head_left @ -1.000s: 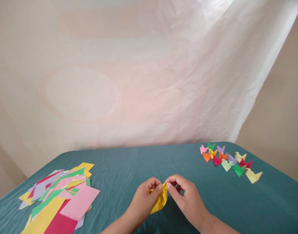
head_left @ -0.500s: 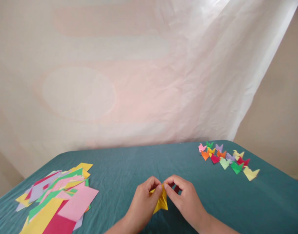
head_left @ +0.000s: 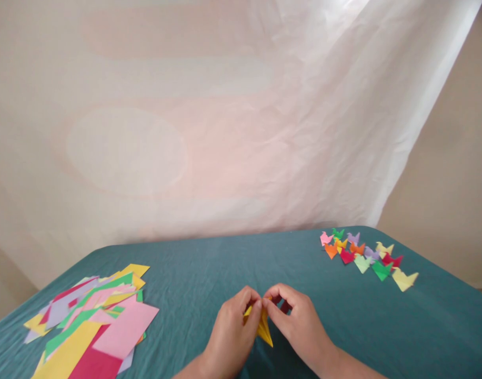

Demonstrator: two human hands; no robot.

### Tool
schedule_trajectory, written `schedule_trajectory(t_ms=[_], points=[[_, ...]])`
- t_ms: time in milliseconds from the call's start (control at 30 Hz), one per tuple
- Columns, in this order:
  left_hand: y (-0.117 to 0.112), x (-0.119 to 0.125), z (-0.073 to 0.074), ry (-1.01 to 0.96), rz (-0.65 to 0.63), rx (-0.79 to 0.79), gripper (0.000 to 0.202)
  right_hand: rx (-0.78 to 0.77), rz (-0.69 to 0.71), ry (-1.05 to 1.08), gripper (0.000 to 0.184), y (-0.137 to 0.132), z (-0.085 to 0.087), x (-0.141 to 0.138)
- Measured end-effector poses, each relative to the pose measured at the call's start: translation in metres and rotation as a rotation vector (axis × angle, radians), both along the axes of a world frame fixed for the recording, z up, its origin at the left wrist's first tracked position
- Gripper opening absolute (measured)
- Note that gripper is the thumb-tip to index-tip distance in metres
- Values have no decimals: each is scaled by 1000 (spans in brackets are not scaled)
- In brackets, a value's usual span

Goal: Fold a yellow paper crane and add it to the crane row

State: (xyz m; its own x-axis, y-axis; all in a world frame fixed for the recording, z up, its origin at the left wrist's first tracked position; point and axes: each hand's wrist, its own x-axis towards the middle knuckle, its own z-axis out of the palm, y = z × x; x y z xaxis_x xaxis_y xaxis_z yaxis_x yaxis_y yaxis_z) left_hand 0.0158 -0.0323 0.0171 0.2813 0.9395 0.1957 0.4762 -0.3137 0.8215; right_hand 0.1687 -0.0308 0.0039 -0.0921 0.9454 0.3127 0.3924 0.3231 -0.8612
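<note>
Folded yellow paper over the cloth-covered table, its upper part pinched by the left hand and right hand, each grip closed thumb-to-finger; presumably light, crisp and easily torn, it is best taken gently along its creases.

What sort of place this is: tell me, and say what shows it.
Probably an indoor craft spot for paper folding: there is a dark green cloth-covered table, a loose pile of coloured paper on one side, and a cluster of small folded paper birds on the other.
</note>
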Motion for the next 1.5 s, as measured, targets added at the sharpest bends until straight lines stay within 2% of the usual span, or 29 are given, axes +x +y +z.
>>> schedule_trajectory(t_ms=[333,600,833,1033,1200,1500], points=[[1,-2,2,34,-6,24,26,4,-7,9,15,2,-2,1],[4,-3,1,36,14,41,24,-24,22,54,19,4,4,8],[10,-3,2,-131,63,-131,22,-106,107,111,21,5,2,6],[15,-8,3,-293,-83,-328,21,-215,112,284,22,12,-5,11],[22,-10,0,-346,-10,-330,27,-270,139,288,21,14,-9,10],[21,-7,-4,-413,-28,-377,25,-270,172,259,20,8,-2,9]])
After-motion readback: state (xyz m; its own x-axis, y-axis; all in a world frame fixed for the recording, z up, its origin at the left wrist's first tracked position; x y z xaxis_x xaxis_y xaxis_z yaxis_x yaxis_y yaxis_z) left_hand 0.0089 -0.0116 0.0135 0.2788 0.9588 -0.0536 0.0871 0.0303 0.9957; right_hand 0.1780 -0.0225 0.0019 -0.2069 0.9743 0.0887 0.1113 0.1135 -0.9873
